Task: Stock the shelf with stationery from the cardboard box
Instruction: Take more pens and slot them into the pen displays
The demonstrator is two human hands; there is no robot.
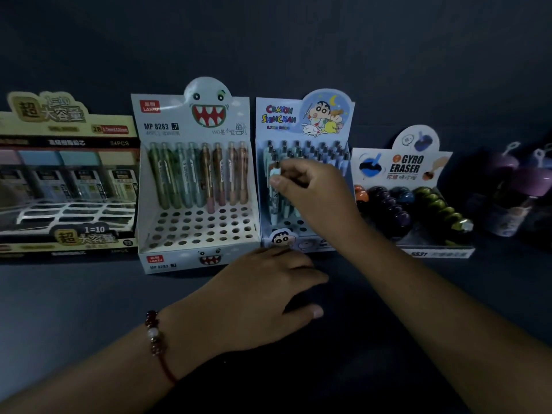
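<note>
From the head view we look down on a dark shelf (89, 309) with a row of display boxes along its back.

At the far left of the frame stands a yellow box (67, 174) of small packets in pastel colours. Just beside it, left of centre, is a white monster box (195, 180) with a toothy face on its header; eight pens (198, 176) stand in its back row, and the holes in front of them are bare.

At the centre is a blue cartoon box (301, 121), its rows filled with black-tipped pens. Our right hand (313, 189) reaches into this box from the lower right, thumb and fingers pinching the upper part of a pale blue pen (274, 186) that stands at the left side of the box, upright among the others.

Our left hand (263, 291) rests on the shelf just in front of the cartoon box, at the lower centre of the frame, fingers loosely spread and holding nothing. A beaded bracelet (155, 336) circles its wrist.

Right of centre is an eraser box (412, 165) holding rows of round orange, purple, blue and green erasers. At the far right edge stand some purple items (516, 186), too dim and blurred for us to identify.
</note>
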